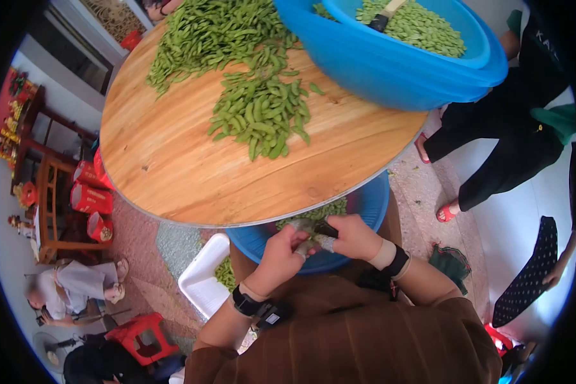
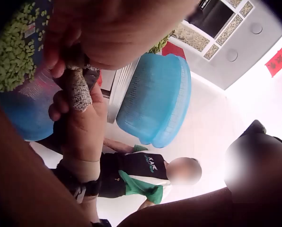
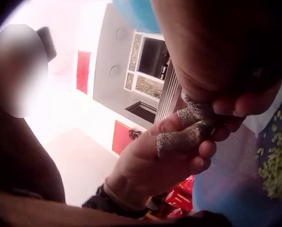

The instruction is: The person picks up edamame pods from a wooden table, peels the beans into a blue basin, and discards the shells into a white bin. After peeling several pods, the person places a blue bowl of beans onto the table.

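Observation:
Both hands meet over a blue basin (image 1: 377, 208) that holds shelled green beans (image 1: 331, 210). My left hand (image 1: 280, 249) has grey speckled finger covers (image 3: 179, 142) and curls its fingers inward. The right hand (image 1: 357, 238) wears a speckled cover (image 2: 79, 92) on its thumb, with something dark (image 1: 325, 228) beside it along the index finger. Between the fingertips of both hands a green soybean pod (image 1: 308, 246) is pinched, mostly hidden by the fingers. Heaped on the round wooden table (image 1: 173, 173) ahead are soybean pods (image 1: 259, 115).
Large blue tubs (image 1: 365, 73) at the table's right hold shelled beans and a dark-tipped tool (image 1: 379, 23). A white container (image 1: 195, 275) with pods stands left of the basin. A person in black trousers (image 1: 493, 147) stands at right. Behind on the left is a red stool (image 1: 141, 339).

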Action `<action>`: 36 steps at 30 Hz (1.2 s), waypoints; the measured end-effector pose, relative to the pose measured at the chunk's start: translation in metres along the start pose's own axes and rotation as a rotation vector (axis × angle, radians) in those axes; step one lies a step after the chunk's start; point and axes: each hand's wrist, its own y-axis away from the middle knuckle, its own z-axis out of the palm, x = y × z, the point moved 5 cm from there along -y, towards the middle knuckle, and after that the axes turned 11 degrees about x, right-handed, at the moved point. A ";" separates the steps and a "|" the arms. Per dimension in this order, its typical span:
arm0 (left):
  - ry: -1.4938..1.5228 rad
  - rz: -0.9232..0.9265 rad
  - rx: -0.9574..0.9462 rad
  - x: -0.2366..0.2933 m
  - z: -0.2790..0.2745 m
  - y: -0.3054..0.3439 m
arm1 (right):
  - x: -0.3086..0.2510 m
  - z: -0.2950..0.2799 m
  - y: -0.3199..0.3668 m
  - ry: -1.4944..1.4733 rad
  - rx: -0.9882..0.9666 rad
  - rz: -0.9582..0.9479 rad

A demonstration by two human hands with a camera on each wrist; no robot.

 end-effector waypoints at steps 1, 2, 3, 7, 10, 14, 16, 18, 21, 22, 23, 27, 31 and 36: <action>0.004 0.011 -0.022 -0.001 0.001 0.001 | -0.001 0.002 0.000 -0.033 -0.042 0.016; 0.068 -0.070 -0.030 -0.004 0.000 0.002 | -0.001 0.005 0.001 -0.068 -0.080 0.033; 0.128 -0.150 -0.043 -0.006 -0.001 0.003 | 0.001 0.006 0.001 -0.052 -0.052 0.045; 0.223 -0.207 -0.050 -0.003 -0.005 0.009 | 0.011 0.019 0.007 -0.118 -0.020 0.009; 0.275 -0.221 -0.033 0.001 -0.006 0.011 | 0.004 0.012 0.006 -0.112 -0.047 0.031; 0.088 -0.184 0.047 -0.007 -0.014 0.007 | 0.001 0.010 0.006 -0.147 -0.078 0.025; 0.054 -0.125 0.021 -0.006 -0.012 0.009 | 0.004 0.014 0.007 -0.112 -0.093 0.019; 0.018 -0.073 0.010 -0.002 -0.010 0.010 | 0.007 0.020 0.008 -0.116 -0.112 0.004; 0.061 -0.057 -0.033 0.005 -0.007 0.011 | 0.008 0.026 0.008 -0.207 -0.178 0.021; 0.111 -0.111 -0.049 0.006 -0.007 0.012 | 0.006 0.021 0.008 -0.209 -0.170 0.026; 0.161 -0.167 -0.062 0.005 -0.008 0.012 | 0.005 0.019 0.010 -0.338 -0.240 0.130; 0.293 -0.243 -0.094 0.003 -0.010 0.011 | 0.008 0.022 0.015 -0.618 -0.327 0.311; 0.286 -0.221 -0.050 0.000 -0.010 0.008 | 0.014 0.020 0.014 -0.355 -0.234 0.125; 0.013 -0.170 0.073 -0.016 -0.019 0.002 | 0.003 -0.007 0.014 0.127 0.091 0.056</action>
